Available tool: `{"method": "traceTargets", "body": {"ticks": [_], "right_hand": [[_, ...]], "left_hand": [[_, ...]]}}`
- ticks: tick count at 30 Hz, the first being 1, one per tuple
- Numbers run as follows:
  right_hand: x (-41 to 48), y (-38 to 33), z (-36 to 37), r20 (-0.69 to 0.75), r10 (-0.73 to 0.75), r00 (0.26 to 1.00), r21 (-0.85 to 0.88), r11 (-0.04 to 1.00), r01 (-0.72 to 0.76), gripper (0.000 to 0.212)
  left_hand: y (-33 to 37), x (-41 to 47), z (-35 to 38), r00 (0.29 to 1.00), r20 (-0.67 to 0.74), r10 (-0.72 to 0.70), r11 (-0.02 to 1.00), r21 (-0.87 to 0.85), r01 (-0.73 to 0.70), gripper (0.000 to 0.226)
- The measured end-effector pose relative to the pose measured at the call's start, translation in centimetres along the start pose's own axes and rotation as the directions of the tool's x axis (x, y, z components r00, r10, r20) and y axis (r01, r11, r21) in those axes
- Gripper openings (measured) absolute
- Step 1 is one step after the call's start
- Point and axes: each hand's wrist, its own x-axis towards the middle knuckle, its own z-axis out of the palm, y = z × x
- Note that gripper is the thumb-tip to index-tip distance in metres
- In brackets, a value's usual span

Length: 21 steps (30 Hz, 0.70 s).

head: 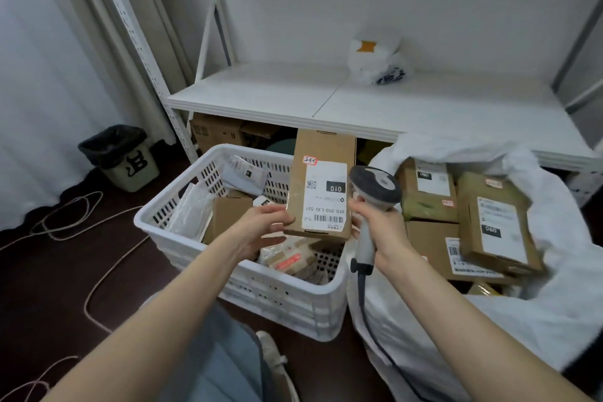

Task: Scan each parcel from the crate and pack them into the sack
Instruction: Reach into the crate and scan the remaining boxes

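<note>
My left hand [261, 227] grips the lower left corner of a brown cardboard parcel [298, 183], held upright above the white plastic crate [287, 300]; its white label reads 010. My right hand [378, 232] holds a grey handheld scanner [375, 188] by its handle, just right of the parcel, with its head beside the label. The crate holds several more parcels, boxes and padded bags. To the right, the open white sack [554, 320] contains several brown labelled boxes [496, 232].
A white metal shelf [326, 91] stands behind, with a white plastic bag [378, 59] on it and cardboard boxes beneath. A lined waste bin [124, 157] sits at the left. Loose cable [98, 271] loops over the dark floor. The scanner's cord hangs down by the sack.
</note>
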Motion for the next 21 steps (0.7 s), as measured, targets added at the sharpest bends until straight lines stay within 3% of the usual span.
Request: {"method": "traceTargets", "body": {"ticks": [6,12,21], "right_hand": [[-2.0,-1.2,-3.0,-0.117,-0.057,0.991,-0.066,0.997,0.050,0.022],[-6.2,1.1,-6.6,-0.169,-0.009,0.986,-0.199,0.980,-0.026,0.013],[-9.4,3.3,-7.8,-0.173,0.065,0.983,-0.324,0.939,-0.119,0.021]], "left_hand": [[-0.2,1.0,3.6,0.998,-0.014,0.055,0.998,-0.034,-0.055,0.038],[-2.7,3.1,7.4,0.996,-0.043,0.076,0.994,-0.079,-0.079,0.045],[-4.6,4.3,8.2,0.995,-0.060,0.079,0.994,-0.076,-0.083,0.058]]}}
